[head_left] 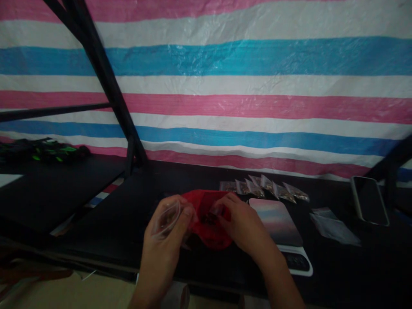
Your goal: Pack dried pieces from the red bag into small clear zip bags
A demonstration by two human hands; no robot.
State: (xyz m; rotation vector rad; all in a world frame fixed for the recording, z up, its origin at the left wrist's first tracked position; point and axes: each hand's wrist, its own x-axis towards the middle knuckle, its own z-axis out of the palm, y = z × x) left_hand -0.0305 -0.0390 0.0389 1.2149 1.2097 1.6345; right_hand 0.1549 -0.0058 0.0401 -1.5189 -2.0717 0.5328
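Red bag (pixel 209 235), left hand (pixel 164 244) fingers clamped on clear pouch (pixel 166 218), right hand (pixel 243 227) fingers pinching the bag

A flat scale (pixel 280 227) lies on the dark bench (pixel 354 266), with a row of small filled packets (pixel 264 188) just behind it. Empty clear bags (pixel 333 225) and a phone (pixel 370 200) lie to its right. A striped tarp (pixel 244 86) hangs behind, and a black-and-green bundle (pixel 45 150) lies far left.

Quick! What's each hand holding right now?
Left hand: shut on a small clear bag.
Right hand: fingers in the red bag; cannot tell if it grips anything.
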